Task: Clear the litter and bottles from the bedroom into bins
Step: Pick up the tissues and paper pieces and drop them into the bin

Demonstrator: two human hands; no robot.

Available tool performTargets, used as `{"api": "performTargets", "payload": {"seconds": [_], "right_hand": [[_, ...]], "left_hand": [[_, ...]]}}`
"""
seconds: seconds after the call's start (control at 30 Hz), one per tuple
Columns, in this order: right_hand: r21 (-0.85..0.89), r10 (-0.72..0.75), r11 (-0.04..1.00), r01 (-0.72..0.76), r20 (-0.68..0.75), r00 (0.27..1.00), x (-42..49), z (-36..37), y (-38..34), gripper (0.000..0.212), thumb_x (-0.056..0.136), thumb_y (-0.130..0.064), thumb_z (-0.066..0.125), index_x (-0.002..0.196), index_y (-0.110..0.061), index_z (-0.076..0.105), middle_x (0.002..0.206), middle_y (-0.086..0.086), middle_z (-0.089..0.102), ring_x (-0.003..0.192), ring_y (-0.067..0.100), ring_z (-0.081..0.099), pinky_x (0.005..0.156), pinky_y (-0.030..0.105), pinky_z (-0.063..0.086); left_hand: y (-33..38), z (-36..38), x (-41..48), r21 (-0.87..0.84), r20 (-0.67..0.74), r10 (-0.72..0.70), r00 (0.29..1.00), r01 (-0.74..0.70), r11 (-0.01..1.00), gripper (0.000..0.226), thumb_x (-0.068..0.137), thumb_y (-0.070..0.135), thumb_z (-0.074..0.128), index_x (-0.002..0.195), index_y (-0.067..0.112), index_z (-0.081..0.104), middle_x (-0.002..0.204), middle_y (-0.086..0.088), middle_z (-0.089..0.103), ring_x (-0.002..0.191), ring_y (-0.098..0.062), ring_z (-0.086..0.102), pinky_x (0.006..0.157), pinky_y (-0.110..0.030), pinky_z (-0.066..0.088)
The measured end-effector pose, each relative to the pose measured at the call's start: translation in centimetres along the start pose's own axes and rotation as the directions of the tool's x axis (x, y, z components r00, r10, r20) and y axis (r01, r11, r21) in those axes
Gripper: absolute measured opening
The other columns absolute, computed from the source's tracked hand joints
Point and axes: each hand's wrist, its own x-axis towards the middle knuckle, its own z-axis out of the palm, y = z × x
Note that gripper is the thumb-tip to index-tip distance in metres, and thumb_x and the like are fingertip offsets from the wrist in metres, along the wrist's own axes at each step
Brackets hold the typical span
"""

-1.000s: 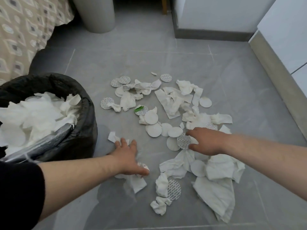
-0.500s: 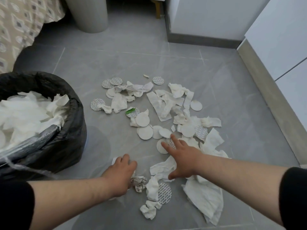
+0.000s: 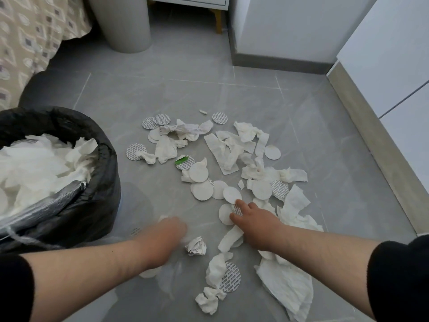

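White tissues (image 3: pixel 226 154) and round seal discs (image 3: pixel 202 190) lie scattered over the grey floor tiles. On the left stands a bin lined with a black bag (image 3: pixel 104 154), heaped with white tissue. My left hand (image 3: pixel 167 233) is blurred, low over the floor beside the bin, with its fingers curled round white tissue. A crumpled paper ball (image 3: pixel 196 246) lies just right of that hand. My right hand (image 3: pixel 255 226) lies palm down on the near part of the pile, its thumb and forefinger touching a white disc (image 3: pixel 224 213) and a printed one.
A grey cylindrical bin (image 3: pixel 125 24) stands at the back beside a patterned bedspread (image 3: pixel 27 31). White cabinets (image 3: pixel 290 26) close off the back, and a white wardrobe (image 3: pixel 394 66) with a beige skirting lines the right side.
My left hand has drawn back toward me with tissue and is blurred. My right hand has pulled back from the middle of the pile onto the near discs. The view has tilted upward.
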Motion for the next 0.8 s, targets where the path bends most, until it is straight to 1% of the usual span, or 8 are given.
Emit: {"api": "performTargets", "payload": {"seconds": [0.2,0.3,0.4,0.47,0.57,0.63,0.73,0.8], "right_hand": [[-0.022,-0.054,0.998,0.052,-0.077,0.996,0.0,-0.9,1.2,0.038,0.084,-0.001,0.05,0.12,-0.012,0.046,0.119,0.012,0.051,0.1,0.034,0.055,0.055,0.034,0.034],[0.005,-0.045,0.999,0.046,-0.115,0.992,0.3,-1.8,1.7,0.043,0.085,-0.002,0.048,0.126,-0.014,0.047,0.112,0.009,0.056,0.098,0.033,0.058,0.061,0.035,0.037],[0.112,0.004,0.994,0.013,-0.154,0.988,0.3,-3.4,2.2,0.041,0.085,-0.007,0.047,0.125,-0.019,0.048,0.113,0.005,0.058,0.101,0.03,0.058,0.07,0.037,0.045],[0.214,0.053,0.977,-0.013,-0.181,0.982,0.2,-4.8,2.5,0.041,0.086,-0.01,0.044,0.126,-0.021,0.049,0.113,0.003,0.059,0.105,0.026,0.057,0.078,0.037,0.045],[0.339,0.127,0.94,-0.037,-0.249,0.96,0.0,-7.4,2.7,0.041,0.085,-0.01,0.042,0.122,-0.023,0.052,0.111,0.001,0.061,0.104,0.024,0.056,0.077,0.034,0.044],[0.4,0.176,0.916,-0.041,-0.307,0.935,-0.1,-9.0,2.7,0.039,0.083,-0.009,0.044,0.118,-0.021,0.055,0.107,0.002,0.063,0.099,0.025,0.058,0.077,0.035,0.046],[0.5,0.259,0.865,-0.04,-0.378,0.889,-0.3,-11.4,2.8,0.035,0.081,-0.008,0.048,0.112,-0.02,0.057,0.086,-0.005,0.06,0.08,0.019,0.055,0.064,0.031,0.041],[0.556,0.307,0.831,-0.031,-0.411,0.859,-0.4,-12.8,2.9,0.03,0.08,-0.008,0.05,0.105,-0.024,0.057,0.07,-0.012,0.053,0.066,0.01,0.05,0.055,0.024,0.035]], "left_hand": [[-0.8,-1.3,0.5,-0.078,-0.004,-0.055,0.998,0.054,0.996,0.049,0.081,-0.005,0.04,0.126,0.014,0.039,0.121,-0.007,0.045,0.112,-0.027,0.048,0.084,-0.035,0.041],[-1.4,-2.0,1.1,-0.162,-0.002,-0.083,0.997,0.081,0.983,0.049,0.081,-0.004,0.039,0.126,0.016,0.04,0.121,-0.005,0.047,0.113,-0.026,0.048,0.087,-0.035,0.043],[-1.3,-3.9,1.7,-0.332,-0.011,-0.149,0.989,0.137,0.933,0.041,0.083,0.001,0.041,0.121,0.017,0.042,0.119,-0.004,0.053,0.111,-0.026,0.052,0.085,-0.034,0.043],[-1.2,-5.7,2.0,-0.477,-0.033,-0.215,0.976,0.174,0.862,0.035,0.085,0.006,0.044,0.119,0.015,0.044,0.117,-0.005,0.056,0.107,-0.026,0.055,0.081,-0.031,0.042],[-1.7,-8.5,2.6,-0.669,-0.091,-0.327,0.941,0.186,0.72,0.035,0.085,0.001,0.042,0.115,0.016,0.049,0.106,-0.005,0.057,0.094,-0.023,0.053,0.075,-0.028,0.041],[-2.4,-10.1,3.0,-0.76,-0.135,-0.408,0.903,0.17,0.628,0.036,0.085,-0.002,0.039,0.109,0.022,0.051,0.092,0.002,0.054,0.086,-0.018,0.051,0.064,-0.024,0.04],[-3.5,-12.4,3.0,-0.874,-0.128,-0.531,0.838,0.158,0.459,0.04,0.087,-0.002,0.04,0.118,0.018,0.053,0.092,0.002,0.054,0.077,-0.015,0.052,0.054,-0.02,0.039],[-4.2,-14.2,2.5,-0.904,-0.135,-0.571,0.81,0.135,0.405,0.047,0.086,-0.002,0.04,0.127,0.017,0.051,0.096,-0.001,0.057,0.076,-0.017,0.056,0.053,-0.023,0.041]]}}
